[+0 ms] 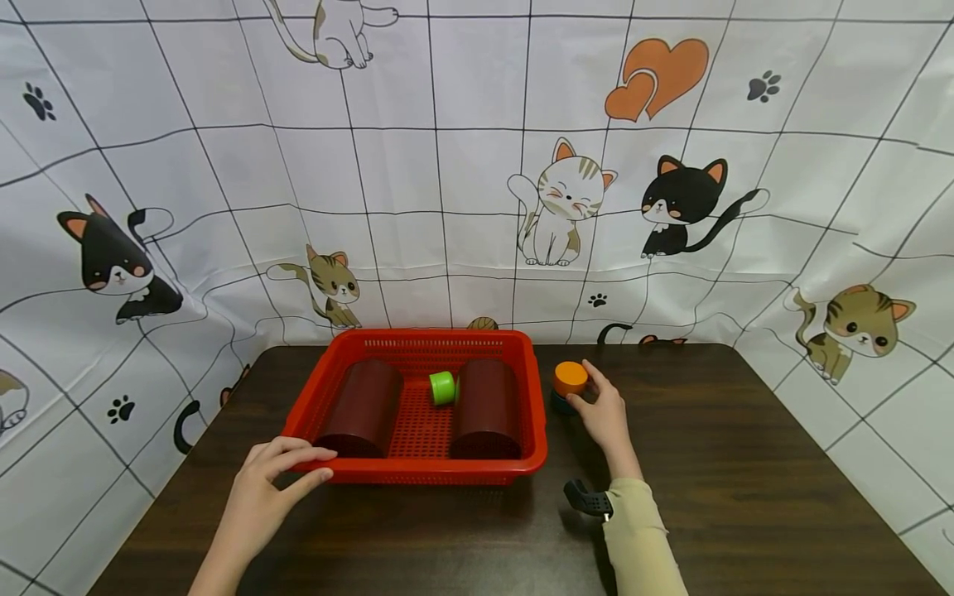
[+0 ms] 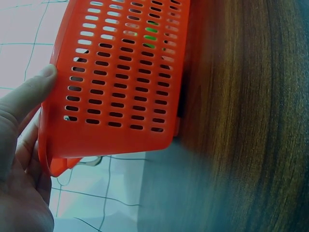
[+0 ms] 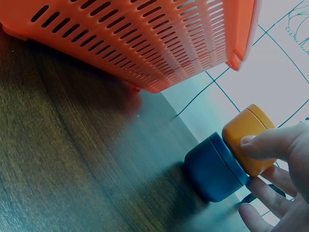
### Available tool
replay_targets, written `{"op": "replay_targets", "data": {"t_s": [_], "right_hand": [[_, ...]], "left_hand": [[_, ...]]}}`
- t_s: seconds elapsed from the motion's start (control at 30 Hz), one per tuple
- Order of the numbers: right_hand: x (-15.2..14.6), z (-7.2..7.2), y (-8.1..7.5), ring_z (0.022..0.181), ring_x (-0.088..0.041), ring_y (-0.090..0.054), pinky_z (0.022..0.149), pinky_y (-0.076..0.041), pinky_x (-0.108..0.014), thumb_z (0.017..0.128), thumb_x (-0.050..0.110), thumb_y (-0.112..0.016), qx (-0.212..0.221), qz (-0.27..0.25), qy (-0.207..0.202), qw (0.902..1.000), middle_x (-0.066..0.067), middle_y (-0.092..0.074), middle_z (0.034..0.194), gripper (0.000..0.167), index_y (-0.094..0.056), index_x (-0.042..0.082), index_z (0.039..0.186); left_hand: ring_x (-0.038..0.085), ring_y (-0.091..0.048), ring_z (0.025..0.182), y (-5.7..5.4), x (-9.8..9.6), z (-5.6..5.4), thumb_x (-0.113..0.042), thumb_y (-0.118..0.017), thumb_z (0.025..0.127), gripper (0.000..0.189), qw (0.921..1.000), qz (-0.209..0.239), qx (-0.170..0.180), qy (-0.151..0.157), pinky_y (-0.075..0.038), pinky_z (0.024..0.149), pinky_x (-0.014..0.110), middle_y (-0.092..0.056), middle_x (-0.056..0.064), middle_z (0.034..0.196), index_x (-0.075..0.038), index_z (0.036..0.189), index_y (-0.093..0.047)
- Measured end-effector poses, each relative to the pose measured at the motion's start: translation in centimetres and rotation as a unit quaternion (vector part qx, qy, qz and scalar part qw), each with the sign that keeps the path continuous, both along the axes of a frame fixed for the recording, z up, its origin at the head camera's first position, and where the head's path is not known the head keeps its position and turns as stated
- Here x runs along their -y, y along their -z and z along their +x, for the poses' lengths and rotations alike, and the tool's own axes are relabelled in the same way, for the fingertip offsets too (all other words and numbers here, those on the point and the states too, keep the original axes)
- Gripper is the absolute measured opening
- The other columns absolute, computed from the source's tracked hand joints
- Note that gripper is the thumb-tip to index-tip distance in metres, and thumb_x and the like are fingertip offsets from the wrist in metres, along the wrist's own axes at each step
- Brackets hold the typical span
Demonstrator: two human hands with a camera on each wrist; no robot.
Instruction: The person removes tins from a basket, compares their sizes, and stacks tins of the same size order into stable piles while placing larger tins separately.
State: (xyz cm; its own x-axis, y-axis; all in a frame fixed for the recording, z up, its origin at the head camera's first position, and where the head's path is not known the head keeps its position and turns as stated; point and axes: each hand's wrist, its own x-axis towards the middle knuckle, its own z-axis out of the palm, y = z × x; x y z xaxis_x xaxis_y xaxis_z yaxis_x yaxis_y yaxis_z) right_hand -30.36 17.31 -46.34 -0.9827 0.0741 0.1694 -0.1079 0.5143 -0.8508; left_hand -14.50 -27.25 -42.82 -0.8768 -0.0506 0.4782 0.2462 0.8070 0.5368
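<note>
At the near left corner of the red plastic basket [image 1: 417, 472], my left hand [image 1: 253, 501] grips the rim. In the left wrist view, the thumb lies on the outer side of the basket wall [image 2: 120, 137] and the other fingers are behind the rim. To the right of the basket, my right hand [image 1: 605, 420] pinches a small orange round container [image 1: 570, 377] between thumb and fingers. This container stands on a wider dark blue round container [image 3: 212, 169], which rests on the table; the two touch, as the right wrist view shows.
Inside the basket lie two dark red half-round blocks, one left [image 1: 363, 406] and one right [image 1: 486, 406]. A small green round container [image 1: 442, 387] is on its side between them, by the right block. A cat-print curtain [image 1: 477, 182] hangs behind the dark wooden table [image 1: 715, 480].
</note>
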Motion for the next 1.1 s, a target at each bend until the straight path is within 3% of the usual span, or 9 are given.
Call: {"op": "replay_targets", "data": {"t_s": [0.3,0.6,1.1], "right_hand": [[0.0,0.1,0.0,0.136,-0.039,-0.048,0.109,-0.041,-0.055,0.093,0.009,-0.066,-0.004,0.002,0.003,1.0000,-0.020,-0.040,0.154,0.069,-0.033,0.012,0.154],[-0.2,0.5,-0.4,0.141,-0.039,-0.041,0.114,-0.034,-0.057,0.093,0.013,-0.067,-0.001,-0.002,0.004,1.0000,-0.021,-0.039,0.154,0.076,-0.024,0.009,0.156],[-0.7,0.7,-1.2,0.139,-0.039,-0.043,0.114,-0.034,-0.057,0.092,0.014,-0.069,-0.019,0.001,0.014,0.9997,-0.021,-0.042,0.151,0.076,-0.027,0.007,0.155]], "left_hand": [[-0.007,-0.036,0.099,0.0,0.0,-0.1,-0.027,-0.084,0.077,0.026,1.0000,0.000,-0.003,0.002,-0.039,0.078,0.027,-0.064,-0.013,0.099,-0.038,0.099,-0.076],[-0.007,-0.036,0.099,0.1,0.0,0.0,-0.026,-0.084,0.077,0.026,1.0000,-0.001,-0.005,0.002,-0.039,0.078,0.027,-0.064,-0.012,0.099,-0.038,0.099,-0.076],[-0.007,-0.037,0.097,0.0,0.0,0.0,-0.027,-0.084,0.077,0.025,1.0000,0.001,0.000,0.002,-0.039,0.077,0.029,-0.064,-0.012,0.100,-0.038,0.099,-0.076]]}}
